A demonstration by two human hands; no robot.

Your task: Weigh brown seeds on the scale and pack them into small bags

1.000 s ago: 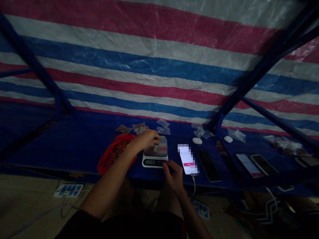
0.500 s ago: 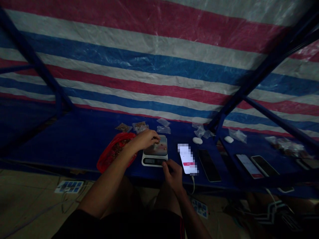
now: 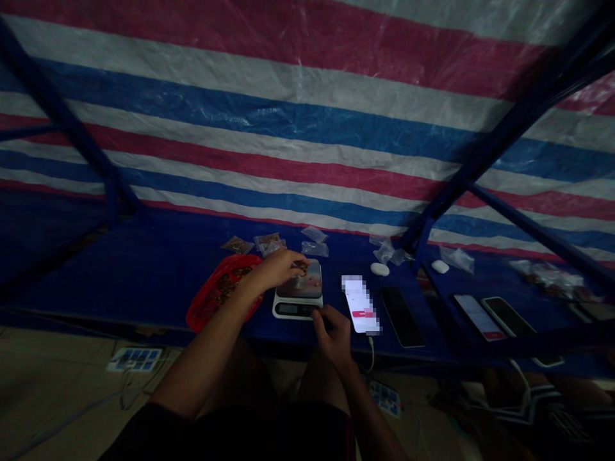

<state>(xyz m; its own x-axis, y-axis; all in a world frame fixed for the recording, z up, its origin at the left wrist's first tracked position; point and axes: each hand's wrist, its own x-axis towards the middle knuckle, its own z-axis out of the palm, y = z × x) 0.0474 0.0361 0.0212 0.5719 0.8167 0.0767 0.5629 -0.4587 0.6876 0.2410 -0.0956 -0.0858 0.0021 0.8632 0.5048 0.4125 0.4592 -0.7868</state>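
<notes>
Kitchen scale on blue tabletop, small brown pieces on top; left hand grips more above it, right hand's fingers curl closed near its corner, red plastic bag alongside.

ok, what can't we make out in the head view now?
All in the head view:
Scale: digits too small and dim.
Brown pieces on it: partly behind the left hand, count unclear.
Right hand: its curl hides whether it holds anything.
Red bag: left forearm covers part of its contents.
Lit phone: text pixelated.
Person at right: cut off by the bottom edge.
</notes>
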